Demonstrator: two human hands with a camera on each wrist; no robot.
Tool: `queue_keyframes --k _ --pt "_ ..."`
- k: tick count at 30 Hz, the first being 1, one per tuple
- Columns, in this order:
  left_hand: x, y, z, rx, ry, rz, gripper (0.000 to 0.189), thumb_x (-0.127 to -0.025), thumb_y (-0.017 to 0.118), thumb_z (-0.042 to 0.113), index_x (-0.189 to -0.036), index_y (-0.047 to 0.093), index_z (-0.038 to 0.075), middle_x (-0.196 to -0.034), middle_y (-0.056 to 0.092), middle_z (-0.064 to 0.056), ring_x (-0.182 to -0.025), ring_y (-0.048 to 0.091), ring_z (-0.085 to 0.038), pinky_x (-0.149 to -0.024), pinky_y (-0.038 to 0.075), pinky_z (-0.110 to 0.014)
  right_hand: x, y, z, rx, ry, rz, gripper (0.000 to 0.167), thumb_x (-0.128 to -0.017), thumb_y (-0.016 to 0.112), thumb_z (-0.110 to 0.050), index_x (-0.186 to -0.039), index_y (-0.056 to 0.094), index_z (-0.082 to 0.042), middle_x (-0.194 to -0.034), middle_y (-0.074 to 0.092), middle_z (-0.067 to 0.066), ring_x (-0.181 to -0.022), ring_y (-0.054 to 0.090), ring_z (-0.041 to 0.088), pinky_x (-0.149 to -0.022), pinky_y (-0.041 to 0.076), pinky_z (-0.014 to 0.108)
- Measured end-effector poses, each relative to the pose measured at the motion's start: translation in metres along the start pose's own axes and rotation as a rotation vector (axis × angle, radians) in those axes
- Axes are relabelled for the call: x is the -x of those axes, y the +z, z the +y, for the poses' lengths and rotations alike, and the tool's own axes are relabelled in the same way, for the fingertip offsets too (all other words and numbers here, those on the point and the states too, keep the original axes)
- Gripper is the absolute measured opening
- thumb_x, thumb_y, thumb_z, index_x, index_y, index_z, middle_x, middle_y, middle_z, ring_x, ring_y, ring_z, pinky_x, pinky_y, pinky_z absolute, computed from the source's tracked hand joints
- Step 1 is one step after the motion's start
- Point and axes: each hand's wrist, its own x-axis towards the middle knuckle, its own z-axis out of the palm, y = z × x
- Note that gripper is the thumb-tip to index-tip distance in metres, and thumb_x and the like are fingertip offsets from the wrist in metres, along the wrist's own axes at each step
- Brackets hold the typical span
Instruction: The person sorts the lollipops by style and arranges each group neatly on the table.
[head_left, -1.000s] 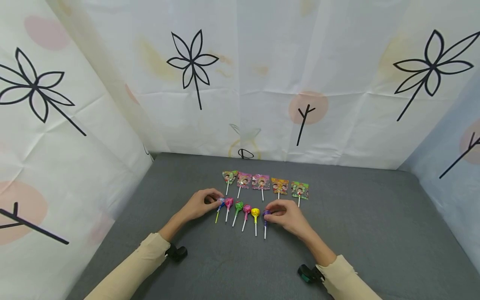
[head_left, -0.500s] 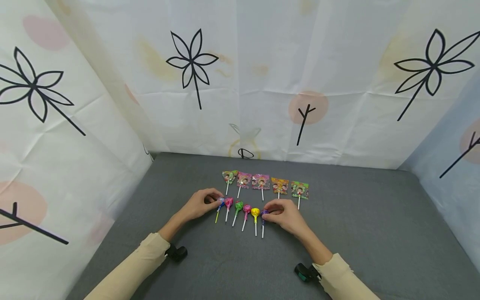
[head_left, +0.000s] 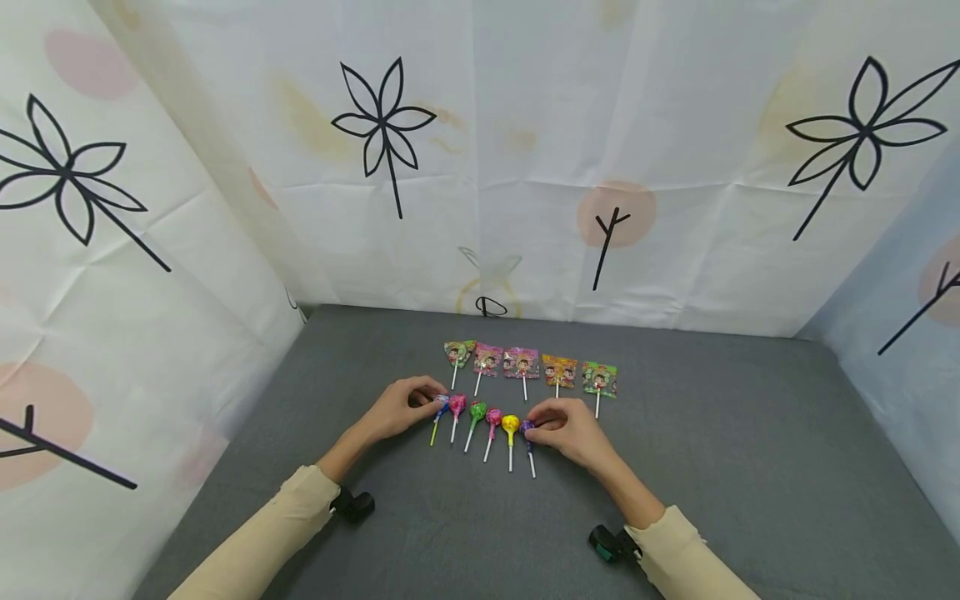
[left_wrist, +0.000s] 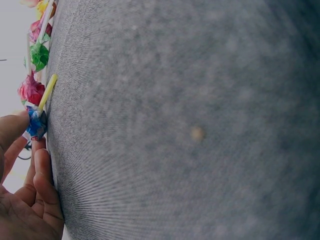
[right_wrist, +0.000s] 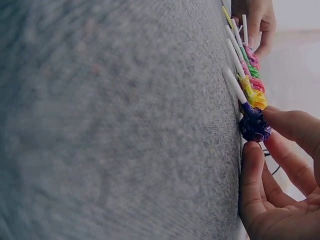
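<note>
My left hand (head_left: 406, 407) pinches the head of a blue lollipop (left_wrist: 36, 123) with a yellow stick, at the left end of a row. At the right end, the thumb and fingers of my right hand (head_left: 572, 429) grip a purple lollipop (right_wrist: 254, 126) by its wrapped head. Between the hands lie a pink lollipop (head_left: 457, 404), a green lollipop (head_left: 477, 411), a second pink lollipop (head_left: 493, 417) and a yellow lollipop (head_left: 511, 425). Their sticks point toward me. The purple head sits close beside the yellow one, its stick slanting slightly right.
Behind them, flat-wrapped lollipops form another row: a green one (head_left: 459, 353) at left, pink ones (head_left: 521, 364), an orange one (head_left: 559, 372) and a green one (head_left: 600, 380) at right. Everything lies on a grey cloth-covered table (head_left: 465, 533), with a patterned white curtain (head_left: 525, 150) behind.
The right hand has shifted the purple lollipop slightly left, closer to the yellow one. Its stick end swung left, then back to the right. My left hand has stayed in place.
</note>
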Motion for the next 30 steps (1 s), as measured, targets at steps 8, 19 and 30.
queue_keyframes --k 8,19,30 --pt "0.001 0.000 -0.001 0.001 0.017 0.005 0.017 -0.098 0.071 0.013 -0.114 0.073 0.009 -0.103 0.069 -0.001 -0.088 0.064 -0.015 -0.079 0.054 -0.040 0.004 -0.004 -0.005 -0.001 0.029 -0.021 0.034 -0.087 0.082 -0.008 -0.112 0.068 0.008 -0.105 0.069 0.017 -0.091 0.068 0.030 -0.076 0.056 0.033" --pt "-0.001 -0.002 -0.005 -0.006 -0.017 -0.006 0.022 -0.098 0.072 0.016 -0.119 0.072 0.011 -0.107 0.069 -0.001 -0.091 0.065 -0.016 -0.082 0.053 -0.041 0.020 -0.025 -0.013 -0.002 0.029 -0.044 0.037 -0.090 0.081 -0.012 -0.117 0.066 0.009 -0.114 0.067 0.022 -0.098 0.068 0.032 -0.081 0.056 0.037" --pt "0.018 -0.021 -0.011 0.010 0.001 0.009 0.030 -0.100 0.069 0.020 -0.127 0.067 0.009 -0.116 0.068 -0.004 -0.092 0.066 -0.015 -0.081 0.054 -0.038 0.056 -0.059 -0.019 -0.027 0.059 -0.023 0.034 -0.094 0.076 -0.015 -0.119 0.065 0.007 -0.117 0.066 0.023 -0.103 0.068 0.032 -0.080 0.056 0.033"
